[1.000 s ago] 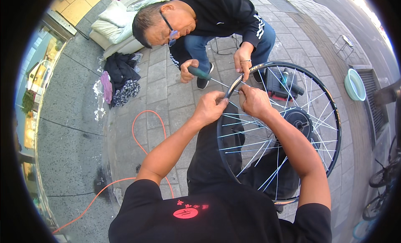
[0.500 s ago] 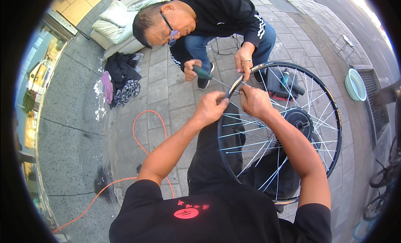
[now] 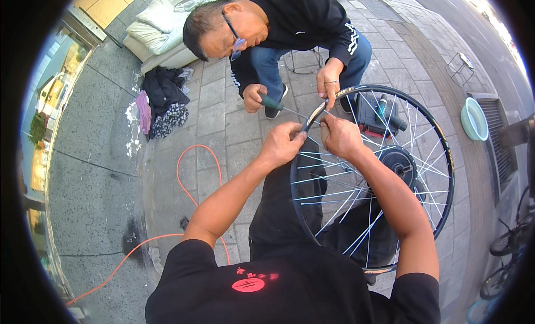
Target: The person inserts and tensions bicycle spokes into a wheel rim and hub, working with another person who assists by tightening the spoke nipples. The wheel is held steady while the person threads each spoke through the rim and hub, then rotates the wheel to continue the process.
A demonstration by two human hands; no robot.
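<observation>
A spoked bicycle wheel (image 3: 450, 173) with a black rim and a dark hub (image 3: 399, 167) leans over my legs. My left hand (image 3: 283, 144) is closed on the rim's upper left part, thumb and fingers pinching it. Just inside the rim, my right hand (image 3: 342, 137) is closed among the spokes (image 3: 334, 167); whatever lies between its fingertips is hidden. Across from me, a crouching person's hand (image 3: 254, 98) holds a green-handled screwdriver (image 3: 271, 101), its shaft reaching to the rim near my left fingers. That person's other hand (image 3: 329, 81) touches the rim a little farther along.
Behind the wheel sits a dark tool case (image 3: 370, 115) with a bottle on it. An orange hose (image 3: 178, 157) loops over the paving to my left. Dark clothes (image 3: 163, 98) lie farther left, near a cushioned sofa (image 3: 156, 37). A pale green basin (image 3: 473, 119) stands right.
The view has shifted very slightly, and the other person's head appears a little farther right. Both my hands keep their places at the rim, and the screwdriver still reaches it.
</observation>
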